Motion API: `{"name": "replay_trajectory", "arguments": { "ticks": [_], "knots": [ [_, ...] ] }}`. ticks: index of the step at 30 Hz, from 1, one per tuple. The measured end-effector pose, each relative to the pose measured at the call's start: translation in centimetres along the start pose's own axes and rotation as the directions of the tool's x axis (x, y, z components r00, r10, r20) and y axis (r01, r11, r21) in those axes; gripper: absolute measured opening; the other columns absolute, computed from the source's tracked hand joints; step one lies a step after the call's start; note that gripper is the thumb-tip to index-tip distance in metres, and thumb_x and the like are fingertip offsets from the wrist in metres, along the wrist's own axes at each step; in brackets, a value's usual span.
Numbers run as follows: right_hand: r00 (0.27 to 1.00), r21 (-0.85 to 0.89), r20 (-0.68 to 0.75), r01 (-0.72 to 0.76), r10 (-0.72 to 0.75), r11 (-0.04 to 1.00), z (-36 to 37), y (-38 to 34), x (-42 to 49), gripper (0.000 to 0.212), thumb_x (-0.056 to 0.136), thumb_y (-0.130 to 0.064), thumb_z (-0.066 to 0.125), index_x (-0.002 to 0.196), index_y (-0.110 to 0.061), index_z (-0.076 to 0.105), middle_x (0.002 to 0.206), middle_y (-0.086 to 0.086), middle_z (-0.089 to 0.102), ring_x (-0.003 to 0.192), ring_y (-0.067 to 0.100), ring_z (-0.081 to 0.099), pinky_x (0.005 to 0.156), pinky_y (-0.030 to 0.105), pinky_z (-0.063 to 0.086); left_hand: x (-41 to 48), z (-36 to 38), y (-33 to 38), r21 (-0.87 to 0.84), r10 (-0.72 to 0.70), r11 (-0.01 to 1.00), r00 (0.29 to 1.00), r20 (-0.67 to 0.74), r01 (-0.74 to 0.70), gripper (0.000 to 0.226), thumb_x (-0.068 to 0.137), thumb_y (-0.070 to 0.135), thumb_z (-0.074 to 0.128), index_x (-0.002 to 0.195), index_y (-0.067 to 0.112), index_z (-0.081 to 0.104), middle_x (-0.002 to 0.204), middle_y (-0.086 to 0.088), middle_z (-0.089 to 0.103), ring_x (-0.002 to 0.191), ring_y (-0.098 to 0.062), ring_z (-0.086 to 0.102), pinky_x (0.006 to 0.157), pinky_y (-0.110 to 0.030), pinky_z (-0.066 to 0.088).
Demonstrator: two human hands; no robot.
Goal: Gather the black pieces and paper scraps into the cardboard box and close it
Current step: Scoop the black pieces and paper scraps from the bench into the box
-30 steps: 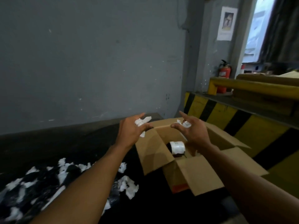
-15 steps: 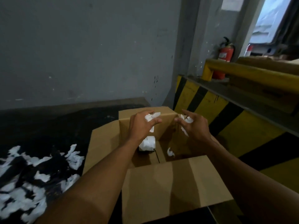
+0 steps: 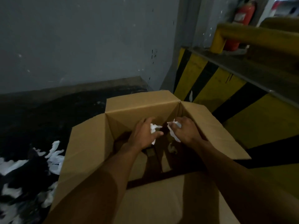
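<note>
Both hands reach into the open cardboard box (image 3: pixel 137 116), the left hand (image 3: pixel 144 135) with fingers curled round a crumpled paper wad (image 3: pixel 153 128), the right hand (image 3: pixel 186 131) pinching a second wad (image 3: pixel 173 135) at its fingertips. It looks feather-light, soft and crushable, so a loose grab anywhere should do, though bits may flutter off. Loose scraps (image 3: pixel 55 157) lie on the dark floor (image 3: pixel 48 113) left of the box.

The left hand (image 3: pixel 144 135) and right hand (image 3: pixel 188 132) are bare, their knuckles dim in the low light. Behind the fingers, past each wrist, the left forearm (image 3: pixel 100 183) and right forearm (image 3: pixel 234 180) are bare too, uncovered down to the frame's bottom edge and shadowed.
</note>
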State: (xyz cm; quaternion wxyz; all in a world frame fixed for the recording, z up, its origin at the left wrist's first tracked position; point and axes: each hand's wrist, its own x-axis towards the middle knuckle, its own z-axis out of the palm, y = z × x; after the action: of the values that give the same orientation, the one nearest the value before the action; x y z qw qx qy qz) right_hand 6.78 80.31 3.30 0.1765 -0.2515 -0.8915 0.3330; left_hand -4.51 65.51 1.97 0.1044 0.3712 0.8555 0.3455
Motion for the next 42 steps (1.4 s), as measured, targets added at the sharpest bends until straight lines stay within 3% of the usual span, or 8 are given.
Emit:
{"name": "replay_trajectory", "arguments": {
  "ticks": [5,9,13,16,21,27,31,42],
  "knots": [
    [0.992,-0.107,0.129,0.015,-0.001,0.994,1.7,2.0,2.2,0.015,0.087,-0.023,0.061,0.1,-0.017,0.067,0.099,-0.002,0.063,0.097,0.017,0.057,0.082,0.025,0.041,1.5,2.0,-1.7,0.068,0.054,0.996,0.99,0.131,-0.063,0.073,0.082,0.037,0.065,0.145,0.026,0.029,0.145,0.001,0.039,0.13,-0.02,0.041,0.1,-0.035,0.04],
    [0.988,-0.083,0.136,-0.058,0.068,0.995,2.2,2.1,3.5,0.018,0.095,-0.016,0.049,0.101,-0.012,0.066,0.105,0.005,0.062,0.104,0.023,0.057,0.08,0.023,0.036,2.9,2.4,-2.7,0.13,0.108,0.984,0.988,0.114,-0.123,0.06,0.08,0.044,0.061,0.134,0.023,0.046,0.147,0.003,0.032,0.13,-0.02,0.041,0.101,-0.036,0.04],
    [0.985,-0.085,0.165,-0.035,0.048,0.996,2.3,2.4,4.2,0.037,0.082,-0.007,0.063,0.116,-0.02,0.065,0.12,0.0,0.065,0.11,0.018,0.06,0.091,0.026,0.046,3.4,2.0,-3.2,-0.026,0.125,0.992,0.983,0.135,-0.123,0.077,0.081,0.042,0.071,0.146,0.029,0.031,0.147,0.004,0.039,0.13,-0.015,0.044,0.1,-0.027,0.037],
    [0.989,-0.081,0.13,-0.058,0.069,0.995,2.6,2.3,4.5,0.026,0.091,-0.015,0.057,0.114,-0.02,0.065,0.119,0.0,0.065,0.11,0.019,0.06,0.092,0.028,0.045,3.6,1.8,-3.2,0.005,0.122,0.992,0.984,0.13,-0.124,0.07,0.081,0.05,0.069,0.141,0.026,0.043,0.146,0.004,0.041,0.129,-0.016,0.044,0.104,-0.029,0.037],
    [0.994,-0.131,0.086,-0.06,0.071,0.99,2.2,1.7,5.0,0.029,0.093,-0.018,0.049,0.118,-0.018,0.063,0.122,0.004,0.064,0.113,0.024,0.058,0.094,0.029,0.043,3.2,0.9,-2.6,0.044,0.119,0.992,0.992,0.037,-0.12,0.045,0.095,0.043,0.05,0.132,0.019,0.056,0.144,-0.002,0.047,0.13,-0.02,0.044,0.106,-0.03,0.035],
    [1.0,-0.107,0.006,0.005,-0.004,0.994,0.6,-0.2,4.1,0.035,0.092,-0.039,0.046,0.116,-0.02,0.063,0.118,0.006,0.065,0.107,0.022,0.06,0.094,0.038,0.049,1.7,-1.8,-1.3,0.102,0.1,0.99,0.993,-0.064,-0.093,0.052,0.091,0.045,0.054,0.137,0.02,0.049,0.138,-0.003,0.05,0.124,-0.023,0.048,0.103,-0.035,0.041],
    [1.0,-0.092,-0.027,0.004,-0.006,0.996,-0.8,-2.4,3.0,0.048,0.093,-0.05,0.046,0.13,-0.021,0.052,0.135,0.007,0.055,0.117,0.024,0.054,0.101,0.046,0.045,0.0,-4.4,-0.1,0.124,0.09,0.99,0.986,-0.143,-0.072,0.057,0.09,0.049,0.056,0.136,0.018,0.047,0.138,-0.004,0.048,0.122,-0.023,0.048,0.102,-0.039,0.042],
    [0.965,-0.043,-0.026,0.26,-0.261,0.965,-0.5,-11.8,-2.0,0.059,0.092,-0.056,0.046,0.137,-0.019,0.045,0.142,0.009,0.044,0.131,0.027,0.039,0.108,0.042,0.035,-11.5,-13.8,1.4,0.327,0.046,0.941,0.925,-0.377,0.086,0.074,0.087,0.052,0.056,0.146,0.016,0.03,0.148,-0.008,0.034,0.135,-0.024,0.034,0.11,-0.045,0.034]
  ]
}}
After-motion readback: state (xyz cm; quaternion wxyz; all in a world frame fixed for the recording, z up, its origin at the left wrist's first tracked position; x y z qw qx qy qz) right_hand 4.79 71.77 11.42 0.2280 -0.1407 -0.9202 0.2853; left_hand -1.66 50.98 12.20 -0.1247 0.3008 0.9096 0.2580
